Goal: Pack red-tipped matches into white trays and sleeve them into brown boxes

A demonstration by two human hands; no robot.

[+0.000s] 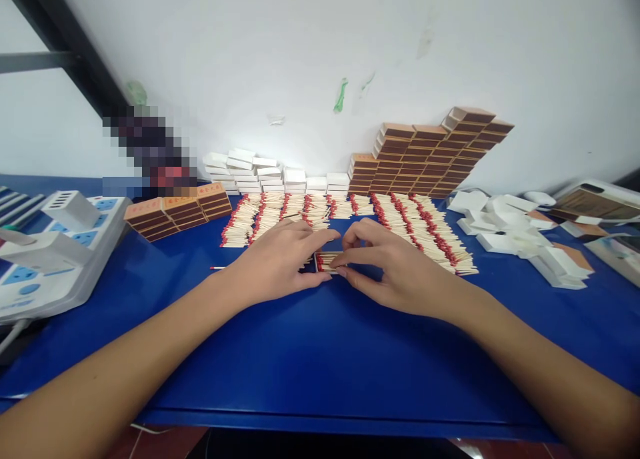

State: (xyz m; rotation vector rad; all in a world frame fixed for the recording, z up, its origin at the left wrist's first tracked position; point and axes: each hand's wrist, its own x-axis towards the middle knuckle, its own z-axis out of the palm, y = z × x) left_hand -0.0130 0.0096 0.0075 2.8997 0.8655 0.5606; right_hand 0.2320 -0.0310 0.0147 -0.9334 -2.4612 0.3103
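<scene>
My left hand (280, 262) and my right hand (387, 265) meet at the middle of the blue table (320, 365). Between their fingertips sits a small white tray of red-tipped matches (326, 261). Both hands pinch its sides, fingers curled around it. Just behind the hands lie several rows of loose matches (350, 219) spread across the table. One stray match (217, 267) lies to the left of my left hand.
Brown matchboxes (425, 155) are stacked high against the wall, with more (175, 215) at the left. White inner trays (265, 175) are piled at the back and scattered at the right (520, 242). A white power strip (55, 259) lies at the far left.
</scene>
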